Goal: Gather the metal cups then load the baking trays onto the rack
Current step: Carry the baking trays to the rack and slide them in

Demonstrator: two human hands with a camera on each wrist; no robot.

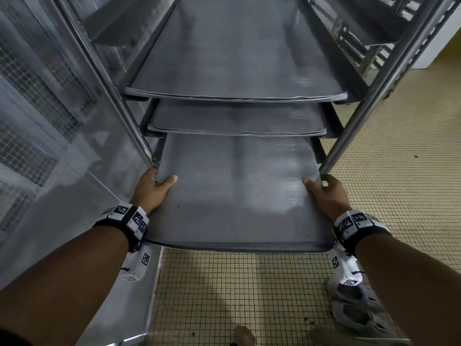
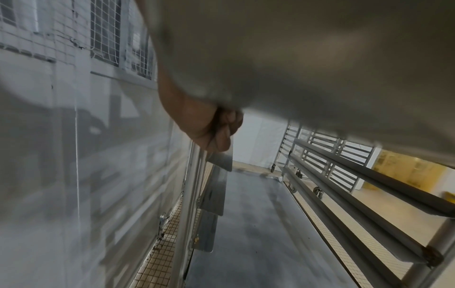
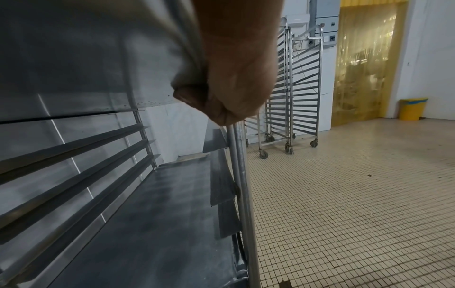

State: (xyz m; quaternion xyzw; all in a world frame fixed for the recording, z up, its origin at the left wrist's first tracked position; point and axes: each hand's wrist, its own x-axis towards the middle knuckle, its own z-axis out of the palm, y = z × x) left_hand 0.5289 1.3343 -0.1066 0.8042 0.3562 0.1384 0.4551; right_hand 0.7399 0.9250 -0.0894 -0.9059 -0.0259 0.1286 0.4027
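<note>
Tiled floor (image 1: 389,176); hands grip tray (image 1: 237,191); right-wrist view adds bin (image 3: 412,109).

Head view: looks steeply down from above and behind both forearms, onto the top of the flat grey metal baking tray (image 1: 237,196) entering the tall steel tube-framed rack (image 1: 354,136). Left wrist view: sits very close beneath the tray's left edge (image 2: 307,58), facing forward along the rack's interior. Right wrist view: equally close under the right edge (image 3: 98,48), facing forward. All three share tray and rack.
</note>
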